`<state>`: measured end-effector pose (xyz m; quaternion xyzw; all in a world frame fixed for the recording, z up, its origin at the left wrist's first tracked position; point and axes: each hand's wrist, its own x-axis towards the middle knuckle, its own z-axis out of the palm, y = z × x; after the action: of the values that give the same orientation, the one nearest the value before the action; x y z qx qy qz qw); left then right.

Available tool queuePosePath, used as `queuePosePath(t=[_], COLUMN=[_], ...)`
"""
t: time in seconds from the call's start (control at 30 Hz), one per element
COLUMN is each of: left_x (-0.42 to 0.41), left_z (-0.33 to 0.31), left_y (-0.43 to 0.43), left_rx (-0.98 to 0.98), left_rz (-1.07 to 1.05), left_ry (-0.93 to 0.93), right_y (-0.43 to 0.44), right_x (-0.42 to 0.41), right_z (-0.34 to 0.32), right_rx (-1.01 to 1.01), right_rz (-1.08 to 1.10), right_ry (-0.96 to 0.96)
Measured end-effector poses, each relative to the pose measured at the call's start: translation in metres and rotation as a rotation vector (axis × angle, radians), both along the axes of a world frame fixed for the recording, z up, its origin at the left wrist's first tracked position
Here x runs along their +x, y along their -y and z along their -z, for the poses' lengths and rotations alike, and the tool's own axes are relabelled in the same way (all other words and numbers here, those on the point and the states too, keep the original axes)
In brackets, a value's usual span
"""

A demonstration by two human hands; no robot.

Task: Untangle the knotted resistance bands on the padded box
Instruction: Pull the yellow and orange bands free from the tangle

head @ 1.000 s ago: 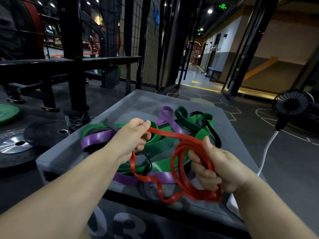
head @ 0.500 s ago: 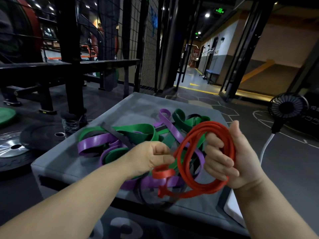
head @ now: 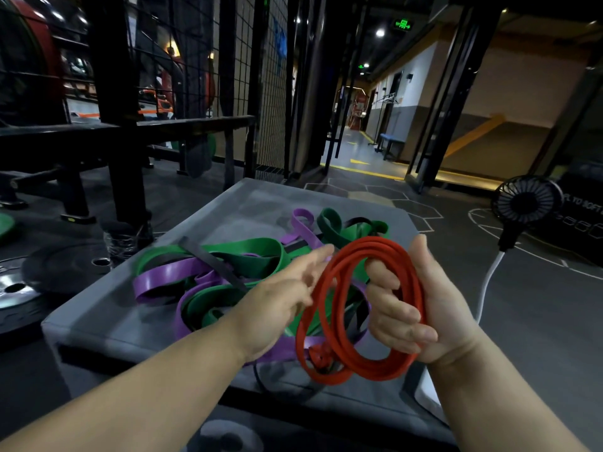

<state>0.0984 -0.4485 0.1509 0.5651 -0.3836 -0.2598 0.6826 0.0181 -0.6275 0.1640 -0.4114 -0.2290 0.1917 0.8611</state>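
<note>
Red band [head: 378, 373], one, coiled in right hand [head: 434, 308].

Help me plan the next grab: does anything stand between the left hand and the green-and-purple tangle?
Nothing visible does. The left hand is directly above the tangle; the red band is coiled beside it, gripped by the right hand.

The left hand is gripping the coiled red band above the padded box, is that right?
Not the left: the right hand grips the coiled red band above the padded box, its fingers curled through the loops. The left hand is beside it, blurred, its fingers extended. The head view shows this.
</note>
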Motion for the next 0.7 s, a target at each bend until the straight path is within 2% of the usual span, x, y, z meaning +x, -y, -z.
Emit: queuePosePath(t=[0.07, 0.17, 0.27, 0.43, 0.5, 0.57, 0.7], left_x=[-0.004, -0.010, -0.012, -0.009, -0.004, -0.002, -0.002], left_z=[-0.007, -0.002, 0.005, -0.008, -0.009, -0.009, -0.012], left_y=[0.003, 0.005, 0.000, -0.001, -0.003, -0.005, -0.012], left_rx=[-0.057, -0.005, 0.062, -0.061, -0.074, -0.061, -0.037], left_rz=[-0.007, -0.055, -0.110, -0.196, -0.221, -0.201, -0.006], left_ry=[-0.109, 0.082, 0.143, 0.111, 0.115, 0.114, -0.004], right_y=[-0.004, -0.012, -0.014, -0.013, -0.016, -0.017, -0.015], right_x=[0.001, 0.002, 0.003, 0.000, -0.001, -0.001, -0.002], right_z=[0.001, 0.004, 0.004, -0.001, -0.002, -0.004, -0.009], right_rx=[-0.020, -0.061, -0.083, -0.265, -0.299, -0.285, -0.231], right_rz=[-0.010, -0.028, -0.006, 0.291, 0.343, 0.369, 0.381], right_ry=[-0.004, -0.007, -0.009, -0.062, -0.059, -0.044, -0.021])
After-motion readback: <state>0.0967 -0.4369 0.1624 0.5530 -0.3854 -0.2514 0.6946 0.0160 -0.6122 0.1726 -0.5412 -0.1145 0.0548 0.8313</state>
